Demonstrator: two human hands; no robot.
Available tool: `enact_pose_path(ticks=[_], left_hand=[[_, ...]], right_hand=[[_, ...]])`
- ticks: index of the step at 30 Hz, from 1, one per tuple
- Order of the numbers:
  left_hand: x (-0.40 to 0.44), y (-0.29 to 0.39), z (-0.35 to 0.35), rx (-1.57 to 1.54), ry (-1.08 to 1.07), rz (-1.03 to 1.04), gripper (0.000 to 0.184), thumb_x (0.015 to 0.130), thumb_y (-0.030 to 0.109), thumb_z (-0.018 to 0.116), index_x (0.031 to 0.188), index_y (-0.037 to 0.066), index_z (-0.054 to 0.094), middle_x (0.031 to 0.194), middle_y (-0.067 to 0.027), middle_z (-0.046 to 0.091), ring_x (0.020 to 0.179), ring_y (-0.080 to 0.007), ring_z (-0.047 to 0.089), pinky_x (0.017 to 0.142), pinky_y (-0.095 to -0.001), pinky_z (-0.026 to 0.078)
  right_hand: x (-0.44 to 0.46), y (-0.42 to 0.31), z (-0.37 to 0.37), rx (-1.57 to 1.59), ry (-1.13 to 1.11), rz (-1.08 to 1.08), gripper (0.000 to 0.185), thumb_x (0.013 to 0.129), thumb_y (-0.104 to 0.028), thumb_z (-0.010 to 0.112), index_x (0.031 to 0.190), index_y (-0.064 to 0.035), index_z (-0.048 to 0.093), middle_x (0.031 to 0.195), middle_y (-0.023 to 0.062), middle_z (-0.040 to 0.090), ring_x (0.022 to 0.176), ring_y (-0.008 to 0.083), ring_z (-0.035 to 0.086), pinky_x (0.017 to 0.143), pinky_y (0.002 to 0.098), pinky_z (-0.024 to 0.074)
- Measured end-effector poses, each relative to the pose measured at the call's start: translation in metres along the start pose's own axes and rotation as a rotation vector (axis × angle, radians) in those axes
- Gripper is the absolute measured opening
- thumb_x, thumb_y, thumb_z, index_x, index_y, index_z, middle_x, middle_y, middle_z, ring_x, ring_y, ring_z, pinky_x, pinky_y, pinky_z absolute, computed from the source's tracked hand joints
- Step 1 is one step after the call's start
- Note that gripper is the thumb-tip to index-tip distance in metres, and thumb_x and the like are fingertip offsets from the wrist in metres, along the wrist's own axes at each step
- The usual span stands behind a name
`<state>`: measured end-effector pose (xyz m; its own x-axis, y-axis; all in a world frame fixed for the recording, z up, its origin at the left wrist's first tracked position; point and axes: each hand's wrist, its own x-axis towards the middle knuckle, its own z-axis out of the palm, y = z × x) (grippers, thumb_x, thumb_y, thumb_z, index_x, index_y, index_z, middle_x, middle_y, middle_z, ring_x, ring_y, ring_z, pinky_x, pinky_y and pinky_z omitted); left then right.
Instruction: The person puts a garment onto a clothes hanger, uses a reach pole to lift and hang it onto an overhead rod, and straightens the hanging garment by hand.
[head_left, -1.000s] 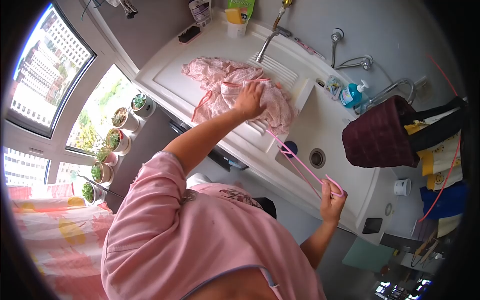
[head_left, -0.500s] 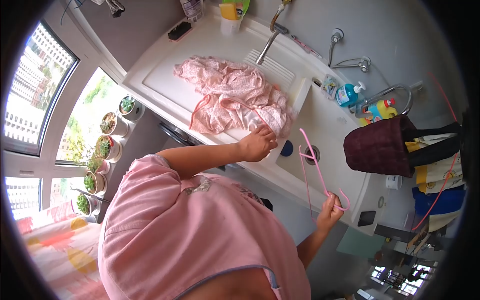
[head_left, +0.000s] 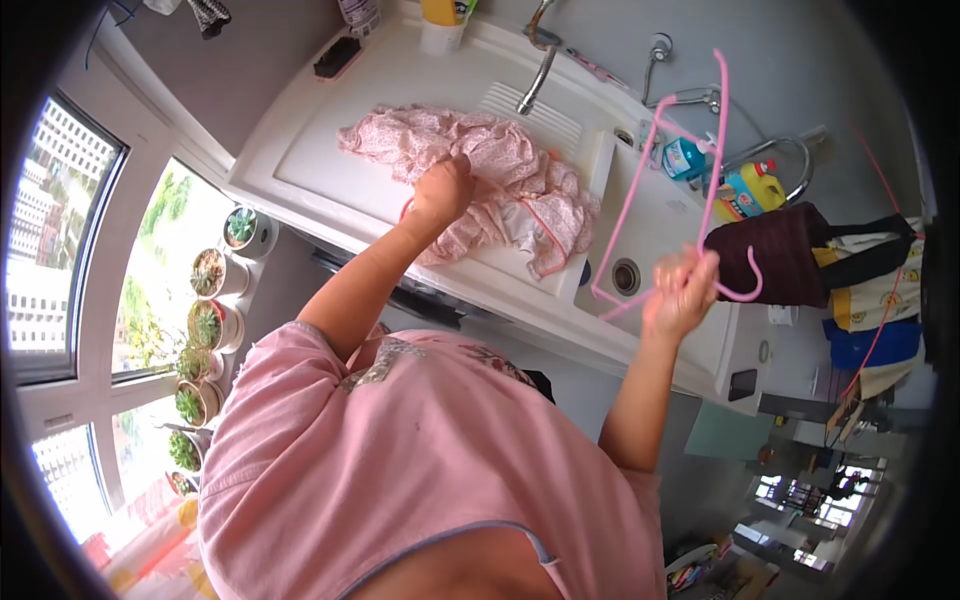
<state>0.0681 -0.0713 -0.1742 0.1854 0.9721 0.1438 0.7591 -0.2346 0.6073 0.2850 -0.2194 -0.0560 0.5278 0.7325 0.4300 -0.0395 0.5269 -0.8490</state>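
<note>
A pale pink patterned garment [head_left: 500, 150] with coral edging lies crumpled on the white washboard side of the sink unit [head_left: 290, 165]. My left hand [head_left: 445, 188] is on the garment's near left part, its fingers closed on the fabric; the fingertips are partly hidden. My right hand [head_left: 682, 290] is wrapped around a pink clothes hanger [head_left: 628, 215], close to its hook. The hanger is raised over the basin, with its frame pointing toward the faucet wall and its hook toward the right.
Beyond the basin [head_left: 650, 225] stand a blue pump bottle [head_left: 684, 158] and a yellow bottle [head_left: 750, 190]. A dark maroon bag [head_left: 765, 255] hangs at the right. A faucet [head_left: 537, 82] reaches over the washboard. A brush [head_left: 338, 57] lies at the far left corner. Potted succulents [head_left: 205, 325] line the window.
My left hand has moved left and farther in across the garment, whose right part has shifted. My right hand has lifted the hanger and turned it toward the wall.
</note>
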Motion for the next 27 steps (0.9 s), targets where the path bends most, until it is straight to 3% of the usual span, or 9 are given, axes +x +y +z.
enact_pose_path(ticks=[1, 3, 4, 7, 17, 19, 21, 23, 27], left_hand=[[0.005, 0.001, -0.001, 0.000, -0.002, 0.013, 0.022, 0.069, 0.016, 0.056, 0.082, -0.001, 0.051, 0.075, -0.0098, 0.054, 0.068, -0.0230, 0.055, 0.058, -0.0338, 0.045], [0.013, 0.006, -0.005, -0.596, -0.015, -0.014, 0.016, 0.070, 0.016, 0.053, 0.075, 0.001, 0.052, 0.071, -0.0107, 0.057, 0.058, -0.0219, 0.055, 0.053, -0.0315, 0.045], [0.014, 0.020, -0.012, -0.952, -0.157, -0.233, 0.012, 0.072, 0.014, 0.051, 0.074, 0.003, 0.052, 0.069, -0.0055, 0.056, 0.056, -0.0149, 0.052, 0.049, -0.0267, 0.042], [0.022, 0.046, -0.036, -1.247, -0.412, -0.349, 0.009, 0.073, 0.013, 0.051, 0.073, 0.004, 0.052, 0.067, -0.0031, 0.054, 0.054, -0.0119, 0.048, 0.045, -0.0244, 0.039], [0.033, 0.093, -0.127, -1.041, -0.746, 0.070, 0.013, 0.072, 0.009, 0.051, 0.078, -0.002, 0.052, 0.078, -0.0076, 0.055, 0.078, -0.0166, 0.052, 0.070, -0.0256, 0.040], [0.035, 0.097, -0.142, -0.738, -0.656, 0.398, 0.015, 0.072, 0.010, 0.052, 0.079, -0.003, 0.052, 0.077, -0.0084, 0.055, 0.077, -0.0154, 0.052, 0.069, -0.0245, 0.040], [0.032, 0.109, -0.165, -0.761, -0.599, 0.227, 0.016, 0.071, 0.012, 0.053, 0.079, -0.002, 0.053, 0.075, -0.0061, 0.055, 0.072, -0.0123, 0.051, 0.067, -0.0224, 0.039], [0.032, 0.116, -0.183, -0.223, -0.549, 0.329, 0.016, 0.072, 0.013, 0.053, 0.079, -0.001, 0.054, 0.073, -0.0032, 0.055, 0.069, -0.0095, 0.049, 0.066, -0.0210, 0.039], [0.038, 0.118, -0.177, -0.546, -0.412, 0.283, 0.012, 0.074, 0.010, 0.053, 0.078, -0.001, 0.056, 0.071, -0.0015, 0.055, 0.067, -0.0071, 0.048, 0.063, -0.0190, 0.038]], right_hand=[[0.005, 0.003, 0.014, 0.011, 0.024, -0.004, 0.030, 0.085, -0.030, 0.038, 0.073, -0.0025, 0.044, 0.044, -0.0051, 0.022, 0.036, 0.0039, 0.019, 0.037, 0.0191, 0.0189], [0.013, 0.010, 0.043, 0.149, 0.011, -0.031, 0.031, 0.085, -0.031, 0.039, 0.075, -0.0018, 0.046, 0.044, -0.0050, 0.022, 0.037, 0.0043, 0.020, 0.037, 0.0193, 0.0190], [0.016, 0.012, 0.057, 0.182, -0.021, -0.070, 0.031, 0.085, -0.031, 0.039, 0.075, -0.0022, 0.046, 0.044, -0.0050, 0.022, 0.037, 0.0045, 0.020, 0.037, 0.0195, 0.0191], [0.023, 0.021, 0.089, 0.295, -0.036, -0.120, 0.032, 0.084, -0.032, 0.040, 0.071, -0.0040, 0.049, 0.044, -0.0050, 0.023, 0.037, 0.0055, 0.020, 0.038, 0.0214, 0.0203], [0.025, 0.055, 0.098, 0.453, -0.058, -0.169, 0.031, 0.077, -0.025, 0.054, 0.063, 0.0024, 0.051, 0.045, -0.0025, 0.035, 0.039, 0.0056, 0.030, 0.036, 0.0199, 0.0233], [0.026, 0.060, 0.094, 0.389, -0.050, -0.175, 0.028, 0.077, -0.022, 0.054, 0.062, 0.0023, 0.051, 0.045, -0.0025, 0.035, 0.040, 0.0055, 0.030, 0.037, 0.0200, 0.0234], [0.032, 0.050, 0.087, 0.349, -0.008, -0.206, 0.028, 0.077, -0.021, 0.052, 0.062, 0.0020, 0.050, 0.045, -0.0026, 0.034, 0.039, 0.0055, 0.029, 0.037, 0.0200, 0.0230], [0.041, 0.037, 0.084, 0.306, 0.033, -0.232, 0.028, 0.078, -0.021, 0.051, 0.061, 0.0017, 0.049, 0.045, -0.0027, 0.034, 0.039, 0.0054, 0.029, 0.037, 0.0200, 0.0225], [0.049, 0.037, 0.099, 0.486, -0.034, -0.129, 0.031, 0.079, -0.024, 0.049, 0.056, -0.0021, 0.048, 0.044, -0.0032, 0.031, 0.038, 0.0052, 0.026, 0.037, 0.0195, 0.0214]])
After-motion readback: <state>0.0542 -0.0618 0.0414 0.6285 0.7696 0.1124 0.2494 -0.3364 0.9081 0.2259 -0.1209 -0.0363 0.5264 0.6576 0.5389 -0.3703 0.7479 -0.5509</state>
